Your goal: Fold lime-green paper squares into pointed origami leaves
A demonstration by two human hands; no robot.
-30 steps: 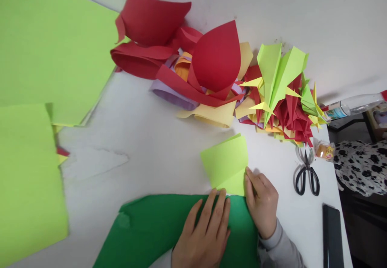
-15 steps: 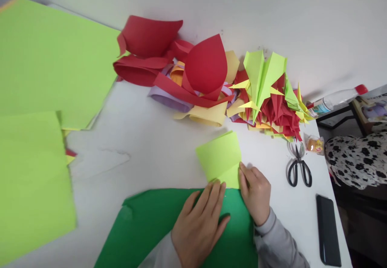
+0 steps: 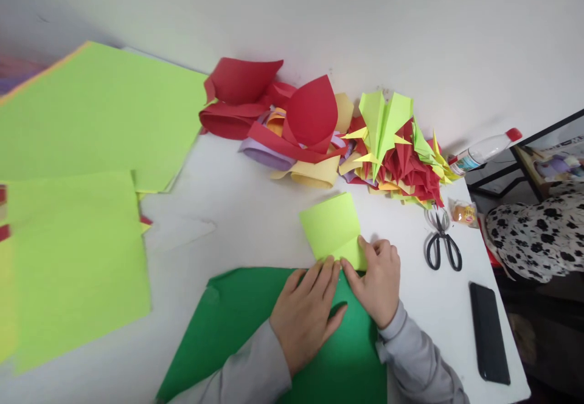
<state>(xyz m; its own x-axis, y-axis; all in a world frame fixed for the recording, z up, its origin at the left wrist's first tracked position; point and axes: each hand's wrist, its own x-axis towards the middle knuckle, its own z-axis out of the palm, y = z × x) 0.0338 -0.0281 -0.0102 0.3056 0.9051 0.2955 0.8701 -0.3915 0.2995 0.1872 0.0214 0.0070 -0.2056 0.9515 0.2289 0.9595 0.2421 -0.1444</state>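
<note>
A small folded lime-green paper (image 3: 332, 227) lies on the white table (image 3: 237, 215), its near edge over a dark green sheet (image 3: 237, 325). My left hand (image 3: 306, 314) lies flat on the green sheet, fingers stretched out, fingertips touching the lime paper's near edge. My right hand (image 3: 376, 279) presses its thumb and fingers on the paper's near right corner, fingers curled.
Large lime-green sheets (image 3: 86, 130) cover the left side. Curled red, yellow and purple scraps (image 3: 283, 127) and several folded paper planes (image 3: 392, 148) are heaped by the wall. Black scissors (image 3: 440, 246), a small wrapped sweet (image 3: 462, 212), a plastic bottle (image 3: 483, 148) and a black phone (image 3: 489, 332) lie at right.
The view has shifted, so everything sits further right and lower. My right hand has slid left along the lime paper's near edge, closer to my left fingertips.
</note>
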